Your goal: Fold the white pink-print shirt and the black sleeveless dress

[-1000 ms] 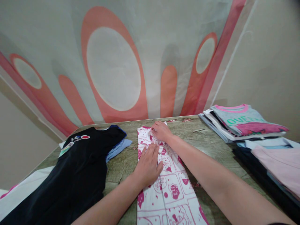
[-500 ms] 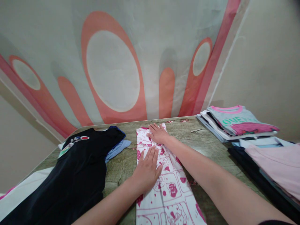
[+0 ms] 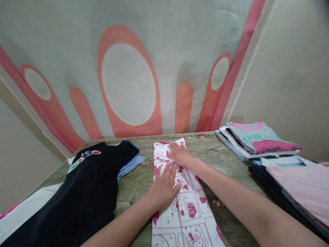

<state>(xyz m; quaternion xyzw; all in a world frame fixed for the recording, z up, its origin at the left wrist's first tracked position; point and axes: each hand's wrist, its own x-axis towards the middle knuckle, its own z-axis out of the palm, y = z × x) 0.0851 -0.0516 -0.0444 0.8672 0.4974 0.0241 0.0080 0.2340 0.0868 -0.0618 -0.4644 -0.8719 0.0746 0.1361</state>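
A white garment with a magenta print [image 3: 191, 218] lies folded into a long strip down the middle of the wood-patterned tabletop [image 3: 135, 192]. My left hand [image 3: 164, 187] rests flat on its middle part, fingers stretched out. Farther up, near the neckline, my right hand [image 3: 180, 154] presses flat on the cloth with its fingers extended. Neither hand grips anything. Part of the print is hidden under both palms.
To the left, a black shirt [image 3: 95, 192] lies spread over a blue garment [image 3: 131, 167] and a white one [image 3: 38, 202]. On the right are a folded pile topped by a grey and pink shirt [image 3: 262, 137] and another topped by pale pink cloth [image 3: 300, 188]. A patterned wall covering [image 3: 169, 51] rises behind.
My right hand has slid slightly to the right across the top of the garment. My left hand stays flat on it. The whole view has shifted a little.
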